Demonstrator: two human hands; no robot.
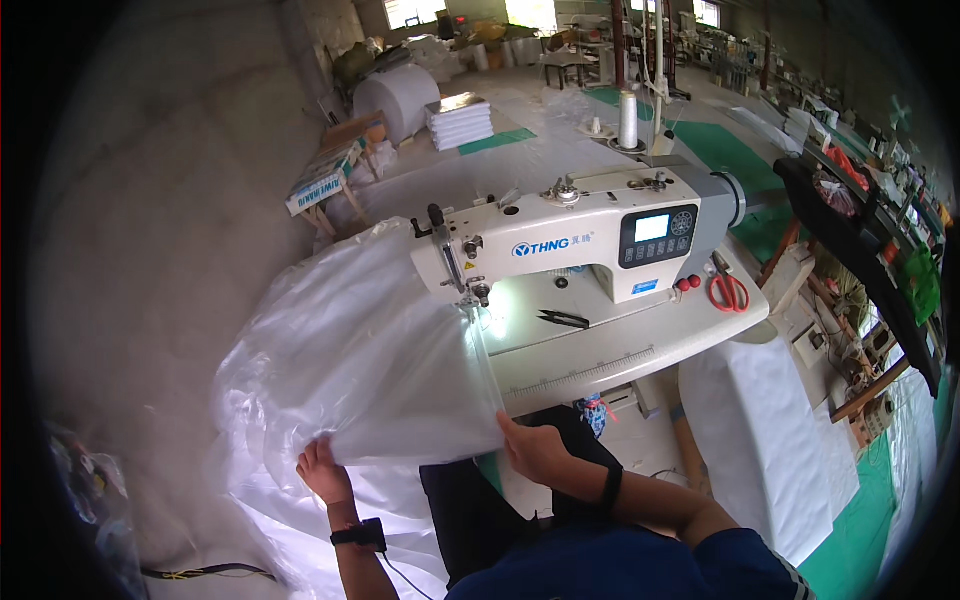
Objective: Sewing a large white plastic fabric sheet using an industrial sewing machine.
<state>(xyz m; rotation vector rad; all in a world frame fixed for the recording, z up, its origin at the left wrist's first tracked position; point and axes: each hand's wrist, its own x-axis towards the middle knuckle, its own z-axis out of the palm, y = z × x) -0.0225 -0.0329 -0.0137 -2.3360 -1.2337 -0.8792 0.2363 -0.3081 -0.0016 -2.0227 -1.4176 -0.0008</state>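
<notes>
A large translucent white plastic sheet (370, 350) runs from under the needle area of a white sewing machine (585, 225) and drapes over the left side of the table. My right hand (535, 450) pinches its right edge near the table's front. Further left, my left hand (325, 472) has its fingers closed on the sheet's near edge, with folds hanging below. Beside the needle a lamp lights the machine bed. Black thread snips (565, 319) lie on the bed, away from both hands. Red-handled scissors (728, 292) rest at the right end of the table.
A thread cone (628, 120) stands behind the machine. At the back left are a big white roll (396, 100) and a stack of folded white sheets (460, 122). White material (765, 440) hangs to the right of the table. A cluttered rack (865, 210) borders the right side.
</notes>
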